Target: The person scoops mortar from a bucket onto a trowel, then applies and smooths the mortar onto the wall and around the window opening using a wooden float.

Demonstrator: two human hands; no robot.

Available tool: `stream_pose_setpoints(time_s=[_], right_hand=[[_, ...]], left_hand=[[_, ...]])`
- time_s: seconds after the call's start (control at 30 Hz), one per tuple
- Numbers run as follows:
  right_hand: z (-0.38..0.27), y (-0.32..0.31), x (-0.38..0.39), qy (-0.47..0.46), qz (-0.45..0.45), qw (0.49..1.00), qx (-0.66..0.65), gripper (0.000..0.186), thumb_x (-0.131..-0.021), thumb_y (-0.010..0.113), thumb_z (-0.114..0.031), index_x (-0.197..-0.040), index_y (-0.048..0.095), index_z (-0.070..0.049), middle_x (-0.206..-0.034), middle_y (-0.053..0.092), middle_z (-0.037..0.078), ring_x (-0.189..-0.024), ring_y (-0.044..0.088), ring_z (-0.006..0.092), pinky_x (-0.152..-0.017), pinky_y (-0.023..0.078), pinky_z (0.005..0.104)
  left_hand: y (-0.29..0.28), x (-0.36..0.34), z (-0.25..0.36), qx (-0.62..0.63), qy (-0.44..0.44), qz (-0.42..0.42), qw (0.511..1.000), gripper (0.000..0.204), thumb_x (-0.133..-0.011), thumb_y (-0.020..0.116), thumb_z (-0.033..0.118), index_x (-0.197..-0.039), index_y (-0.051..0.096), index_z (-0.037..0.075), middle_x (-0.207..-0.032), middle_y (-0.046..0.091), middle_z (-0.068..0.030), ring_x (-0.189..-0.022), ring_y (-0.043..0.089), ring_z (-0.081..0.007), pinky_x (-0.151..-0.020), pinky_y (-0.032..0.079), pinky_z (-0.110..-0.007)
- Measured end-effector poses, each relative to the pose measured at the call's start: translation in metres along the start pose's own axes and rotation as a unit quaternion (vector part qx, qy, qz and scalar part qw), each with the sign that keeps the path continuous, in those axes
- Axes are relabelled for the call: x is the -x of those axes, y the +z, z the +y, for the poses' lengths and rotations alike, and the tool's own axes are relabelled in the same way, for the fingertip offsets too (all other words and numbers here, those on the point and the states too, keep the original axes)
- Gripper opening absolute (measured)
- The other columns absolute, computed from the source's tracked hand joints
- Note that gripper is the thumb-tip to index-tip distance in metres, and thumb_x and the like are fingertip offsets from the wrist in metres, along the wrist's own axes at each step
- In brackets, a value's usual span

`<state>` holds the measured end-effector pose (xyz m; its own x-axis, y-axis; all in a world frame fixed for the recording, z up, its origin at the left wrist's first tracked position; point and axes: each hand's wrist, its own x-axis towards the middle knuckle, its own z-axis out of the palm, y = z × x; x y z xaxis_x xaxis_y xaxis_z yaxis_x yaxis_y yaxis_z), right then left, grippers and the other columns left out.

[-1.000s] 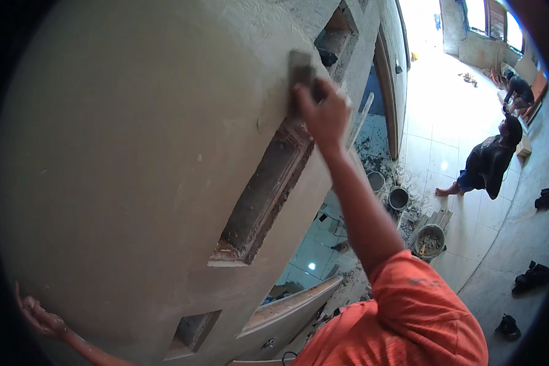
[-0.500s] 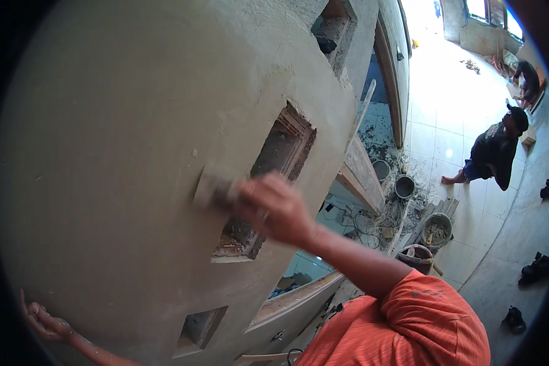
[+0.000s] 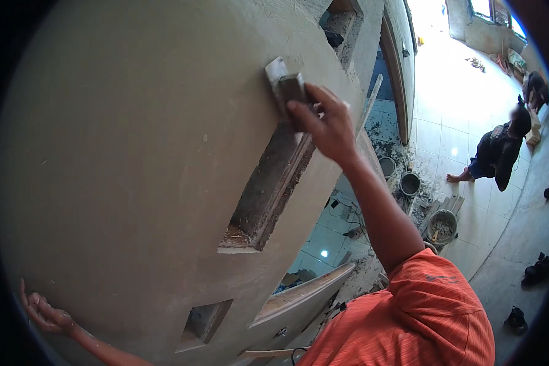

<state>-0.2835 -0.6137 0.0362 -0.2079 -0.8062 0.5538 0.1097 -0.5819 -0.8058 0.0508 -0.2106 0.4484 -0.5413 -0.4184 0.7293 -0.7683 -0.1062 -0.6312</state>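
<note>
My right hand (image 3: 329, 119) grips a plastering trowel (image 3: 282, 88) with a pale flat blade and a dark block-like grip. Its blade lies against the grey plastered wall (image 3: 128, 158), just above the upper end of a long rectangular recess (image 3: 256, 189). That recess has rough, chipped edges on its right side. At the far lower left, my left hand (image 3: 49, 314) is close to the wall, one finger stretched up and the others loosely curled, with nothing visible in it. Whether it touches the wall I cannot tell.
A smaller square recess (image 3: 204, 323) lies below, and another opening (image 3: 341, 27) above holds something dark. Buckets (image 3: 410, 183) and a mortar tub (image 3: 442, 227) stand on the littered tile floor (image 3: 482, 207). One person (image 3: 500, 149) stands to the right; another (image 3: 535, 91) is farther back.
My right hand has moved the trowel up and to the right, from beside the long recess to above its upper end. The left hand has barely moved.
</note>
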Motion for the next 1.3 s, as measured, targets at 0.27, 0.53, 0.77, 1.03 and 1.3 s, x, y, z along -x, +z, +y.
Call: stream_pose_setpoints(time_s=[0.27, 0.53, 0.77, 1.03, 1.3], right_hand=[[-0.081, 0.055, 0.150, -0.211, -0.292, 0.927, -0.104, 0.038, -0.084, 0.073, -0.013, -0.118, 0.063, -0.001, -0.097, 0.060, 0.013, -0.094, 0.062, 0.0293, -0.083, 0.053, 0.0414], [-0.032, 0.025, 0.072, -0.062, 0.052, 0.997, -0.008, 0.032, -0.085, 0.079, -0.014, -0.111, 0.067, 0.001, -0.092, 0.067, 0.014, -0.076, 0.065, 0.0262, -0.068, 0.054, 0.0365], [-0.014, 0.027, 0.023, 0.007, 0.105, 0.994, 0.022, 0.035, -0.084, 0.077, -0.017, -0.110, 0.065, 0.002, -0.091, 0.066, 0.018, -0.078, 0.064, 0.0346, -0.071, 0.052, 0.0431], [-0.053, 0.062, 0.123, -0.209, -0.067, 0.975, -0.037, 0.039, -0.078, 0.079, -0.008, -0.114, 0.066, -0.003, -0.094, 0.064, 0.013, -0.078, 0.061, 0.0289, -0.069, 0.052, 0.0406], [0.026, 0.022, 0.003, -0.135, 0.166, 0.965, 0.153, 0.033, -0.084, 0.075, -0.013, -0.113, 0.067, -0.002, -0.096, 0.065, 0.016, -0.085, 0.064, 0.0341, -0.074, 0.053, 0.0426]], left_hand=[[0.004, -0.003, 0.016, -0.043, 0.012, 0.003, 0.999, 0.031, -0.104, 0.040, 0.009, -0.119, 0.057, -0.012, -0.125, 0.064, -0.0159, -0.064, 0.035, -0.0100, -0.056, 0.032, -0.025], [-0.003, -0.004, 0.015, -0.023, -0.034, -0.026, 0.999, 0.030, -0.108, 0.039, 0.015, -0.113, 0.058, -0.009, -0.135, 0.061, -0.0152, -0.066, 0.039, -0.0107, -0.059, 0.037, -0.024], [0.002, -0.006, 0.022, -0.047, -0.003, -0.021, 0.999, 0.027, -0.105, 0.040, 0.011, -0.117, 0.052, -0.009, -0.110, 0.052, -0.0097, -0.068, 0.039, -0.0119, -0.060, 0.033, -0.027], [0.009, -0.009, 0.023, -0.049, 0.036, 0.000, 0.998, 0.024, -0.104, 0.040, 0.010, -0.103, 0.054, -0.011, -0.137, 0.060, -0.0196, -0.065, 0.035, -0.0122, -0.056, 0.033, -0.026], [0.003, -0.017, 0.030, -0.060, 0.045, -0.012, 0.997, 0.025, -0.105, 0.040, 0.011, -0.092, 0.049, -0.008, -0.135, 0.061, -0.0189, -0.064, 0.034, -0.0128, -0.056, 0.033, -0.027]])
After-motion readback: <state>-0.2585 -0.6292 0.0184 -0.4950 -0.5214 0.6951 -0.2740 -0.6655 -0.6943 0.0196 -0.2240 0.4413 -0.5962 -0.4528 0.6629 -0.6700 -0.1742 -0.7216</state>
